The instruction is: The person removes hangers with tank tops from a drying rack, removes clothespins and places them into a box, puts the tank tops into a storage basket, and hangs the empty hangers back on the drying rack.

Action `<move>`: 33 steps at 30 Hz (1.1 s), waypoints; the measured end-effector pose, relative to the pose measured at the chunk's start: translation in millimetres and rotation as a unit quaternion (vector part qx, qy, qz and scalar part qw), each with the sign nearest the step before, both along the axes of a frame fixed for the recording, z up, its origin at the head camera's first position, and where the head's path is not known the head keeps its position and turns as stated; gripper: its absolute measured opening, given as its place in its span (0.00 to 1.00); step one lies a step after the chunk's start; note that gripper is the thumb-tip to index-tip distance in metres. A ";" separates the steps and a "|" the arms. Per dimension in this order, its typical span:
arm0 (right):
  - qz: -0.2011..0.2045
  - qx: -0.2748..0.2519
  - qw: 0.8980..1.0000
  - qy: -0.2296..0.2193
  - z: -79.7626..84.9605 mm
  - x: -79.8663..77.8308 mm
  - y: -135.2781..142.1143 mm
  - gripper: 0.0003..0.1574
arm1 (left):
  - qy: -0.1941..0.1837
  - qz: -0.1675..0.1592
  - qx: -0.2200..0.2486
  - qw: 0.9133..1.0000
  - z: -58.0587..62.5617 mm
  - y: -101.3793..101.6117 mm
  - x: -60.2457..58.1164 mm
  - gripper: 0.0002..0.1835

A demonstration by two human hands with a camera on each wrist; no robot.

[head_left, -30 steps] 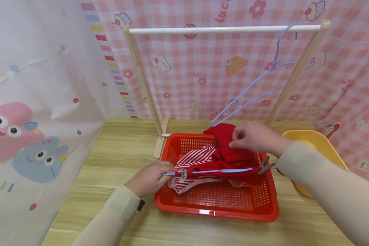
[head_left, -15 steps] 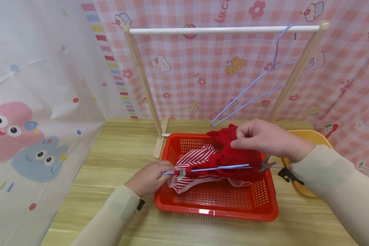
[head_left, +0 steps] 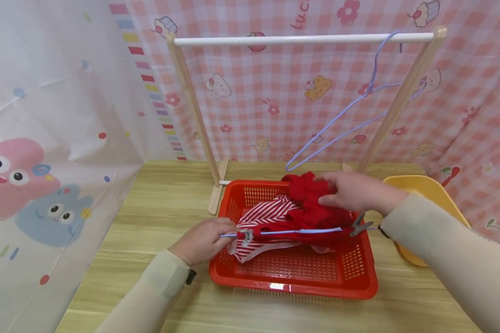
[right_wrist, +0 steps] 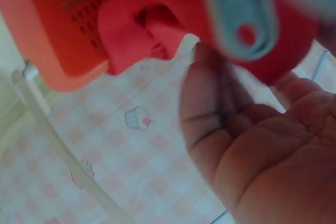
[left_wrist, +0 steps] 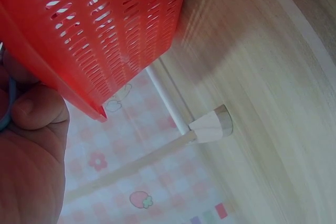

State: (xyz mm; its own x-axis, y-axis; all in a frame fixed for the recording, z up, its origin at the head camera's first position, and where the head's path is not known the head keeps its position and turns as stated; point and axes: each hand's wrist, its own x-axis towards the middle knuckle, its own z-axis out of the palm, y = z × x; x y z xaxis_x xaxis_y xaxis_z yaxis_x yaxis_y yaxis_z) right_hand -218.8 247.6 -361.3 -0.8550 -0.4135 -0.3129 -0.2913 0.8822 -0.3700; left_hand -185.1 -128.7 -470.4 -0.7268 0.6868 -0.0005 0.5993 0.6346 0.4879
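Left hand (head_left: pixel 206 240): pinches the left end of the blue hanger (head_left: pixel 316 231), just outside the basket (head_left: pixel 293 289); best kept as a firm anchor, so the bar stays level while the cloth is worked.
Right hand (head_left: pixel 354 192): thumb and fingers stand apart beside the red cloth with nothing visibly pinched, so it looks released; whether a fingertip touches cloth I cannot tell.
Red cloth (head_left: pixel 321 203): near edge along the hanger, the rest bunched toward the basket's far rim and partly over it, in the middle of the desk (head_left: pixel 150 231). Folds would probably open best if taken by an outer corner and drawn away from the bar, with light pulls.
Clips: left clip (head_left: pixel 246 237) and right clip (head_left: pixel 360 225) seem to hold the cloth's edge; a hard tug could slip it free, so the pull should stay even between them.
Striped cloth (head_left: pixel 266 212): lies underneath, inside the basket; worth checking that no fold of it gets caught up too.
Change, right hand: half a second ago it pinched the red cloth up, farther toward the desk's right edge; now it sits further left, loosened, and the cloth has slumped.
Change, hanger: its right end was tilted slightly higher; the left hand's grip looks the same.
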 end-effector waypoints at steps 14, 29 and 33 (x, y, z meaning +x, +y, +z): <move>0.078 0.143 0.987 -0.021 -25.5 -26.7 -16.7 0.43 | -0.003 -0.003 0.001 1.000 0.4 1.0 -0.5 0.13; 0.100 0.183 0.977 -0.047 -39.6 -35.7 -17.5 0.40 | -0.003 -0.004 0.004 1.000 -0.9 1.0 -0.6 0.17; 0.083 0.164 0.982 -0.046 -39.2 -36.0 -18.4 0.36 | -0.002 -0.004 0.003 1.000 -1.0 1.1 -0.7 0.16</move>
